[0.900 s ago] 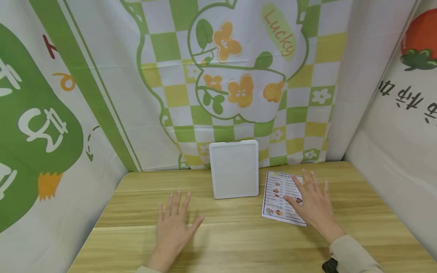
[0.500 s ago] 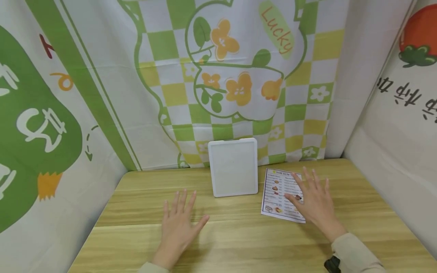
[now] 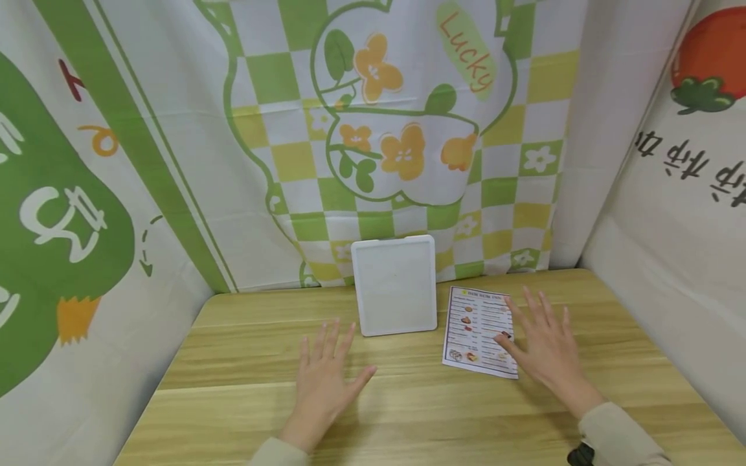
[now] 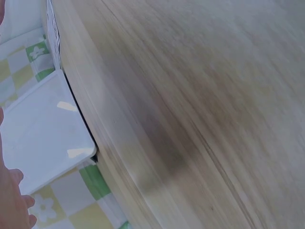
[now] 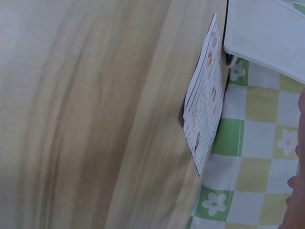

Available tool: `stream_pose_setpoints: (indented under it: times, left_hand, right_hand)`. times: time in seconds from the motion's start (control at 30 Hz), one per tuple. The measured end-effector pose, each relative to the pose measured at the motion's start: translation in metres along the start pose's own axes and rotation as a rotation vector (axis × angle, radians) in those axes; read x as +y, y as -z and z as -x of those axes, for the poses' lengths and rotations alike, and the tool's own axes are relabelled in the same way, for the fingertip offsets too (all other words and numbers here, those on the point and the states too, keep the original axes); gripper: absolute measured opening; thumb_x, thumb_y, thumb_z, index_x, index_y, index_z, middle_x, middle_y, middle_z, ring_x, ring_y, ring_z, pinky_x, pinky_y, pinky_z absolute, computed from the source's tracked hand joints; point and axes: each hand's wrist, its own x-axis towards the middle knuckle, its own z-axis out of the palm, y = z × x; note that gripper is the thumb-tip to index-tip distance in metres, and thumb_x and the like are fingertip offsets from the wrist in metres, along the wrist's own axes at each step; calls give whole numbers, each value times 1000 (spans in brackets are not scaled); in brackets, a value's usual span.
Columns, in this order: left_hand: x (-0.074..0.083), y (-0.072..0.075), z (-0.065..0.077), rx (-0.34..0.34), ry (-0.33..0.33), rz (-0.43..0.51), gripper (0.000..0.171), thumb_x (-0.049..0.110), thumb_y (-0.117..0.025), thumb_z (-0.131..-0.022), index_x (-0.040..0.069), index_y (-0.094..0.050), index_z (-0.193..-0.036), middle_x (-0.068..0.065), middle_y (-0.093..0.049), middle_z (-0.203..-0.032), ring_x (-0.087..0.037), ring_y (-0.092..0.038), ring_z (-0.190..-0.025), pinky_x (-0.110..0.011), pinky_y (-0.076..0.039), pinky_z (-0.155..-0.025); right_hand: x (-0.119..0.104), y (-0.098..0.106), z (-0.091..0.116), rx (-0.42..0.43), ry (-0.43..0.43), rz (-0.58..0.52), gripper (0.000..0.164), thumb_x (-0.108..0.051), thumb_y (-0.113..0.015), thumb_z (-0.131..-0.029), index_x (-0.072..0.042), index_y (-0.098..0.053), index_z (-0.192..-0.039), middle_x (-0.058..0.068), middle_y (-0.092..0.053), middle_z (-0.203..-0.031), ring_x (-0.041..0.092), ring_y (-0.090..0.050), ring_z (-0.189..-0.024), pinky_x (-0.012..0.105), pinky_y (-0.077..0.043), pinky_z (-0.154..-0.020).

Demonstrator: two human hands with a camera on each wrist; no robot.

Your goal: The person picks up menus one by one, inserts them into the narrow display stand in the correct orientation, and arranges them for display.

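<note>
A white rectangular board (image 3: pixel 395 286) with a raised rim leans upright against the back cloth, its foot on the table. To its right lies a printed menu sheet (image 3: pixel 466 336) with small food pictures; its right part is partly behind my right hand (image 3: pixel 548 346). That hand hovers at the sheet's right side with fingers spread, holding nothing. My left hand (image 3: pixel 326 385) is in front of the board and to its left, fingers spread, nothing in it. In the right wrist view, the menu sheet (image 5: pixel 205 100) appears slightly bent, its near edge a little off the table.
The wooden table (image 3: pixel 233 362) has a cloth with green and yellow checks (image 3: pixel 402 162) along its back edge. Printed fabric walls stand at the left (image 3: pixel 64 213) and right (image 3: pixel 664 213). A dark band (image 3: pixel 581 454) shows at my right wrist.
My left hand has moved to the right, toward the front of the board. The right hand has shifted slightly right relative to the menu sheet. The head view has turned slightly right.
</note>
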Motion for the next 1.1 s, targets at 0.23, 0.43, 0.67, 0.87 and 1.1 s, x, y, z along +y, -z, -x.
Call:
stream_pose_setpoints:
  times: [0.23,0.43,0.67,0.87,1.1]
  left_hand:
    - [15,-7,-8,-8,-49,10,83,72,-49,-89,22,-35,-154,-8,-21,-163,-31,-13,-150,-58,-5,-117]
    - [29,-11,-16,-27,-113,5,81,71,-50,-90,23,-36,-154,-10,-26,-161,-31,-16,-149,-59,-8,-117]
    - [47,-21,-25,-53,-159,26,79,69,-51,-90,24,-36,-154,-8,-25,-162,-31,-18,-149,-59,-8,-117]
    - [60,-32,-35,-88,-233,32,76,66,-52,-91,25,-37,-154,-7,-26,-162,-31,-21,-148,-61,-15,-115]
    - [73,-41,-47,-126,-304,24,75,65,-51,-92,26,-35,-154,-5,-28,-161,-29,-25,-147,-60,-23,-113]
  right_hand:
    - [5,2,6,11,31,-5,83,-52,-61,-93,-26,-17,-159,16,-9,-164,39,-4,-149,61,9,-114]
    - [8,4,10,1,43,-34,81,-51,-59,-95,-23,-19,-159,19,-12,-163,38,-4,-149,58,9,-115]
    - [11,6,14,-15,44,-64,78,-54,-57,-95,-20,-25,-157,22,-19,-160,45,-16,-145,62,1,-115]
    - [14,5,16,-36,51,-66,79,-54,-59,-94,-19,-27,-157,23,-21,-159,46,-19,-144,65,-7,-114]
    - [20,0,18,-77,71,-81,79,-54,-60,-94,-15,-29,-156,22,-21,-160,46,-23,-143,68,-17,-110]
